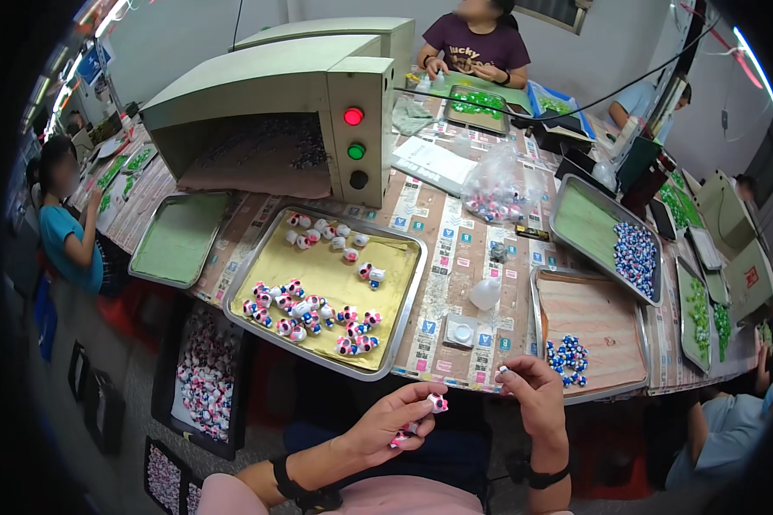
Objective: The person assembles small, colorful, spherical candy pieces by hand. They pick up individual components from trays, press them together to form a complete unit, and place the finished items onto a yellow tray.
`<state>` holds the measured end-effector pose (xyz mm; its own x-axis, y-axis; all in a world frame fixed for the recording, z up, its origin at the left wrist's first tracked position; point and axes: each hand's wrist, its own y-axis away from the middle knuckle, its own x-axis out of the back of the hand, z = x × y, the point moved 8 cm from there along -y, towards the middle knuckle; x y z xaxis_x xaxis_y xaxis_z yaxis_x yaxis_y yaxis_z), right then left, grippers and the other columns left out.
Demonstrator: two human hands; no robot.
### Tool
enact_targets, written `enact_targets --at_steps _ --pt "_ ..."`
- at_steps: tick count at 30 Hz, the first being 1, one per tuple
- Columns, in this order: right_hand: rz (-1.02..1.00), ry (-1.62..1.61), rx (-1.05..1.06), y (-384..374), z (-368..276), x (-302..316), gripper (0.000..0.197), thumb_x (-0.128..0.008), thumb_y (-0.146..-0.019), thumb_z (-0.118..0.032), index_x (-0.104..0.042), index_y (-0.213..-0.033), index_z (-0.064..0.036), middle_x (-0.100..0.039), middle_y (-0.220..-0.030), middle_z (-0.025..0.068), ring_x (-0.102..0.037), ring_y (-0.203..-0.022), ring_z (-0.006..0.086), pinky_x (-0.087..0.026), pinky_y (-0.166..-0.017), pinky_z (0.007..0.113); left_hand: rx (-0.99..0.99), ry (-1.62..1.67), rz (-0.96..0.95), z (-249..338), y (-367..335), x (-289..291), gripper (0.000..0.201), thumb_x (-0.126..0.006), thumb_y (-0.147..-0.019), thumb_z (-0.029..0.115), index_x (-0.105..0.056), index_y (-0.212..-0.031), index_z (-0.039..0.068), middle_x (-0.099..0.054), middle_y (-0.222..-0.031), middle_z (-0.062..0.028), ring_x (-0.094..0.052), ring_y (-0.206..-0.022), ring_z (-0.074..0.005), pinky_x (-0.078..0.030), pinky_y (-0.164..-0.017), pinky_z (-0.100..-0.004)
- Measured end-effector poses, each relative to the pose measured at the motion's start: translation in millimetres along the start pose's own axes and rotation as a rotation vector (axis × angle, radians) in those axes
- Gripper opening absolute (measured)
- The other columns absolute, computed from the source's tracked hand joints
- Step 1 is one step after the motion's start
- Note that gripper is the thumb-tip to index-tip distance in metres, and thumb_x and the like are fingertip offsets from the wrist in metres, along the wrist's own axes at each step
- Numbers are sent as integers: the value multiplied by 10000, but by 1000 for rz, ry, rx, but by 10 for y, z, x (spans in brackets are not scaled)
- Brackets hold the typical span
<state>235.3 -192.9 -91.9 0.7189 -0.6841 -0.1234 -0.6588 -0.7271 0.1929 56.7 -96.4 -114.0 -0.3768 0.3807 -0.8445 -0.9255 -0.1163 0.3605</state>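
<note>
My left hand (385, 427) is closed around a few small toy heads; one head (438, 402), white with pink and black marks, pokes out at the fingertips. Opposite it, my right hand (538, 399) pinches a small whitish piece (502, 370), too small to name. In front of the left hand lies a metal tray (318, 262) lined in yellow, with loose heads (322, 230) along its far side and several assembled figures (292, 305) with blue parts nearer. Beyond the right hand, a pink-lined tray (605, 322) holds blue-and-white pieces (569, 359).
A white squeeze bottle (485, 294) and a small square holder (460, 332) stand between the trays. A tunnel-shaped machine (275, 112) fills the far left. Another tray (588, 210) sits tilted at right. Bins of figures (204, 378) stand lower left. Co-workers sit around.
</note>
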Motion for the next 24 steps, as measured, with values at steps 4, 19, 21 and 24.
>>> enact_targets --at_steps 4,19,21,24 --pt "-2 114 97 -110 -117 -92 223 -636 -877 0 -648 -1096 36 -648 -973 67 -632 -861 106 -524 -725 225 -17 5 3 1 11 29 246 -552 -965 89 -513 -1205 47 -531 -899 -36 -457 -637 -63 -309 -419 -162" --pt "26 487 331 -430 -207 -399 181 -671 -836 22 -678 -1017 21 -640 -929 55 -639 -800 108 -518 -688 226 -15 130 -7 -86 93 234 240 -568 -962 151 -561 -1169 29 -609 -1002 -72 -637 -883 -137 -539 -569 -212" --pt "16 409 274 -465 -145 -390 179 -669 -837 26 -674 -1016 28 -643 -927 55 -639 -798 105 -517 -686 224 -12 129 -3 -98 108 257 265 -562 -967 172 -551 -1190 30 -610 -1027 -71 -643 -953 -153 -574 -631 -230" --pt "-27 328 210 -486 -109 -366 178 -663 -841 32 -664 -1019 41 -648 -932 58 -643 -801 104 -519 -685 225 14 113 -3 -113 127 260 301 -554 -972 188 -532 -1233 39 -608 -1076 -69 -633 -1033 -164 -590 -708 -249"
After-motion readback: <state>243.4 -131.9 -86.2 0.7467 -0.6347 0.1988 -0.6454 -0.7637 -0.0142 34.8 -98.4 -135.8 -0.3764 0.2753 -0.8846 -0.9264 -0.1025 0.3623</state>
